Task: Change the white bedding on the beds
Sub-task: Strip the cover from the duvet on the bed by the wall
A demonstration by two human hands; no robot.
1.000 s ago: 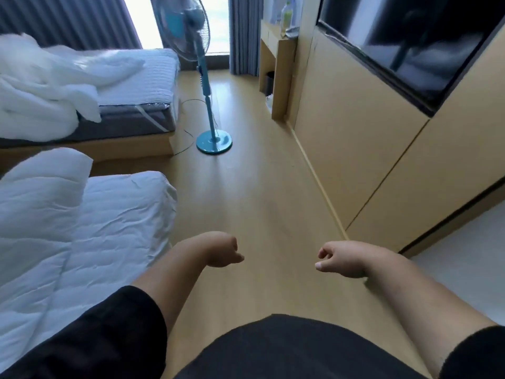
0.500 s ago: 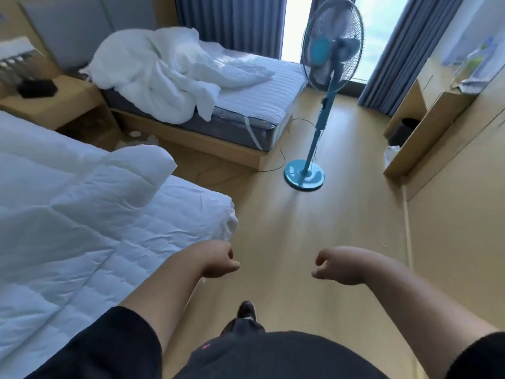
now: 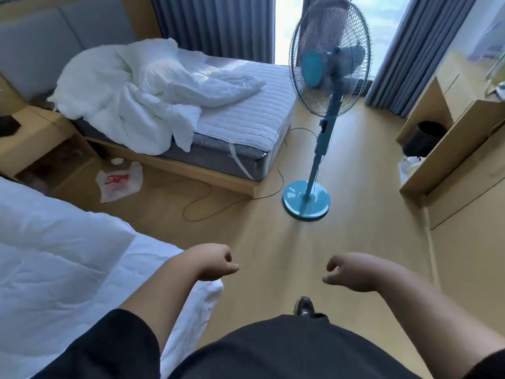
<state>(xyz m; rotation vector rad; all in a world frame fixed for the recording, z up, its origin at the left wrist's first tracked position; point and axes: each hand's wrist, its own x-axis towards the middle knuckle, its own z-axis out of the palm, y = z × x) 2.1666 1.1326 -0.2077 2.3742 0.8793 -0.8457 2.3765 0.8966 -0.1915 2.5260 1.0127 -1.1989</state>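
The near bed [image 3: 90,272] at the lower left carries a smooth white duvet [image 3: 49,242]. Across the room, the far bed [image 3: 246,110] shows a bare quilted mattress pad, with a crumpled heap of white bedding [image 3: 131,91] at its head end. My left hand [image 3: 216,262] hovers just past the near bed's corner, its fingers loosely curled and holding nothing. My right hand [image 3: 347,273] hangs over the wooden floor, also loosely curled and holding nothing. Neither hand touches any bedding.
A teal standing fan [image 3: 325,77] stands at the far bed's foot on its round base [image 3: 306,201]; its cord [image 3: 207,203] trails over the floor. A plastic bag [image 3: 119,181] lies between the beds by a nightstand [image 3: 35,138]. At the right are a wooden desk [image 3: 448,151] and a black bin [image 3: 426,135].
The view has swung left and moved forward: the far bed, the fan and the floor between the beds came into fuller view. Both hands stay in front, holding nothing.
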